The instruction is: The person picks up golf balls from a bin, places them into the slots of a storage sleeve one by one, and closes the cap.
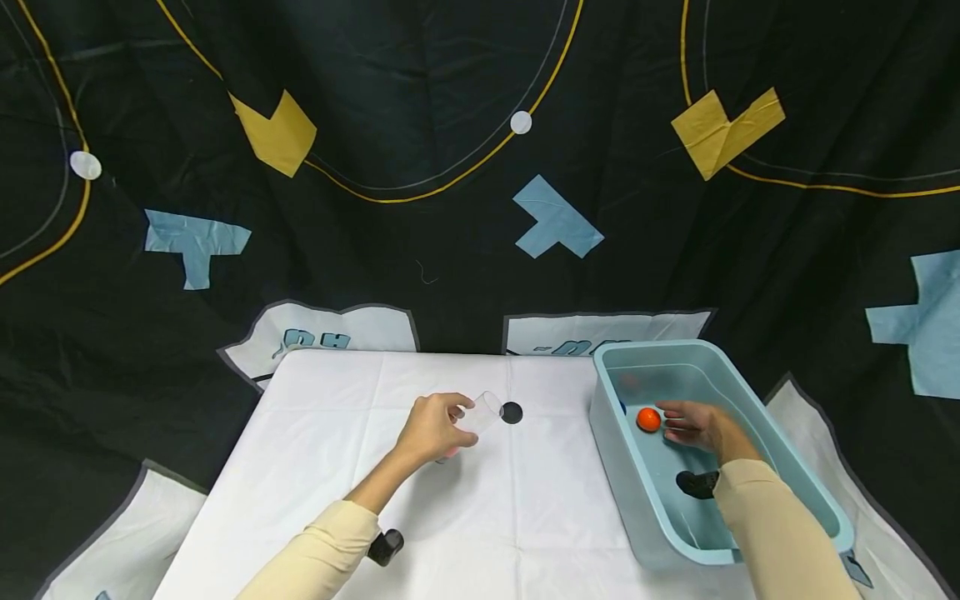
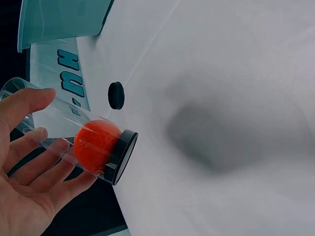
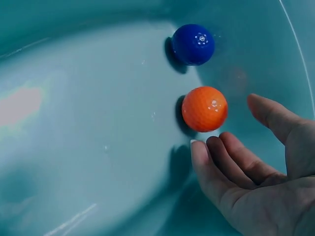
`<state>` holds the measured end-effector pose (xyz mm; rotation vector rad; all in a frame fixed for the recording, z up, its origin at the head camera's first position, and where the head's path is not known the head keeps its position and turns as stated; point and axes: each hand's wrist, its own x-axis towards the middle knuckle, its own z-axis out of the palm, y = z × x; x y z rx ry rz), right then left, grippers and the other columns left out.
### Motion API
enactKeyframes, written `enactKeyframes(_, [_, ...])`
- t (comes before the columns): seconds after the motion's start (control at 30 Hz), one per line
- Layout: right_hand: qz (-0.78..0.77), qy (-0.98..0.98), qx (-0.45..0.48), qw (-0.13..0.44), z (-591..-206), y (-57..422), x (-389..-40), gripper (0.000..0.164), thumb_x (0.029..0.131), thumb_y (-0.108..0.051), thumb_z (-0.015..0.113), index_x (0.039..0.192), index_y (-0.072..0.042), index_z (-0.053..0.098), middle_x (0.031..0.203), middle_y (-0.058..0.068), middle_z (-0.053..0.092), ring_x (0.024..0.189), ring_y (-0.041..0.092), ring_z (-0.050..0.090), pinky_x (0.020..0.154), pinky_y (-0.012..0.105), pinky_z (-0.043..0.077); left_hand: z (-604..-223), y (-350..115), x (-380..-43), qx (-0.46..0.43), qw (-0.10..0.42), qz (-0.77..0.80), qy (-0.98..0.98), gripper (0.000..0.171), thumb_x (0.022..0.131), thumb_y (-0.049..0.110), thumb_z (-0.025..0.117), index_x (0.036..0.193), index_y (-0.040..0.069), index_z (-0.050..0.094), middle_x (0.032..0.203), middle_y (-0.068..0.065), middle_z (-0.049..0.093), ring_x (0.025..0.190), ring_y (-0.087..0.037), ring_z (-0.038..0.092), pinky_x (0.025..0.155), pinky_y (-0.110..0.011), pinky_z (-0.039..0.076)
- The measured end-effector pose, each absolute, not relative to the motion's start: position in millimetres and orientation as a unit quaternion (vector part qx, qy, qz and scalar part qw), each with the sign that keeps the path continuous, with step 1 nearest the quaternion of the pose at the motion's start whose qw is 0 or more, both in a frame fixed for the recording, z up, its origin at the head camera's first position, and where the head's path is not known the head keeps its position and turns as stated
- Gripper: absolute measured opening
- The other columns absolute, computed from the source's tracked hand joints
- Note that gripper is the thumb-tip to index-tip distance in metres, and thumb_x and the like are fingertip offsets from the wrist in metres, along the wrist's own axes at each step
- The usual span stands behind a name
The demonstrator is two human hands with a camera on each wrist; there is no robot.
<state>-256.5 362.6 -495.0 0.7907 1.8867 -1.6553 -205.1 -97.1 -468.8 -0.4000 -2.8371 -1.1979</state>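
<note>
The left hand grips a tilted clear tube, its long axis rising forward-right; a red ball sits inside against the lower black cap. Farther right, in a tub, a round orange ball lies just left of the nearer right hand, fingers wide, holding nothing.

At lower centre, a clear tube is held above a white table by the left hand. At lower right, inside a blue tub, an orange ball is reached for by the right hand.
</note>
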Motion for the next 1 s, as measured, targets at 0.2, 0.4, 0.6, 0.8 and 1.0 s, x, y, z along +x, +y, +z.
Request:
enactKeyframes(0.2, [-0.612, 0.686, 0.307, 0.247, -502, 363, -258, 0.049, 0.099, -0.020, 0.063, 0.137, 0.006, 0.046, 0.101, 0.010, 0.058, 0.078, 0.015, 0.063, 0.080, 0.023, 0.058, -469, -98, -203, -0.130, 0.015, -0.395, -0.909, 0.044, 0.066, 0.011, 0.089, 0.108, 0.005, 0.076, 0.095, -0.015, 0.077, 0.088, -0.030, 0.074, 0.077, -0.041, 0.060])
enactKeyframes(0.4, [-0.605, 0.694, 0.311, 0.237, -507, 360, -258, 0.046, 0.099, -0.022, 0.065, 0.133, 0.005, 0.049, 0.094, 0.007, 0.061, 0.077, 0.016, 0.062, 0.080, 0.024, 0.059, -470, -99, -203, -0.128, 0.015, -0.396, -0.909, 0.044, 0.067, 0.011, 0.089, 0.108, 0.005, 0.076, 0.097, -0.016, 0.077, 0.089, -0.032, 0.074, 0.078, -0.042, 0.060])
enactKeyframes(0.6, [-0.606, 0.696, 0.308, 0.234, -510, 354, -258, 0.045, 0.098, -0.022, 0.066, 0.128, 0.006, 0.051, 0.089, 0.006, 0.063, 0.074, 0.014, 0.065, 0.079, 0.024, 0.059, -471, -99, -204, -0.127, 0.014, -0.397, -0.909, 0.044, 0.067, 0.011, 0.089, 0.108, 0.005, 0.076, 0.096, -0.015, 0.077, 0.090, -0.033, 0.074, 0.079, -0.042, 0.059])
enactKeyframes(0.8, [-0.599, 0.695, 0.330, 0.222, -512, 350, -260, 0.045, 0.096, -0.022, 0.069, 0.124, 0.007, 0.048, 0.089, 0.010, 0.061, 0.071, 0.015, 0.066, 0.078, 0.025, 0.060, -471, -100, -204, -0.127, 0.013, -0.393, -0.911, 0.044, 0.067, 0.012, 0.089, 0.108, 0.004, 0.076, 0.095, -0.013, 0.077, 0.090, -0.032, 0.074, 0.078, -0.041, 0.059])
enactKeyframes(1.0, [-0.603, 0.691, 0.325, 0.232, -513, 349, -261, 0.039, 0.096, -0.022, 0.068, 0.116, 0.006, 0.048, 0.087, 0.010, 0.060, 0.072, 0.016, 0.065, 0.078, 0.027, 0.060, -470, -101, -205, -0.123, 0.018, -0.386, -0.914, 0.043, 0.066, 0.012, 0.090, 0.107, 0.008, 0.077, 0.094, -0.011, 0.077, 0.087, -0.027, 0.073, 0.077, -0.039, 0.059])
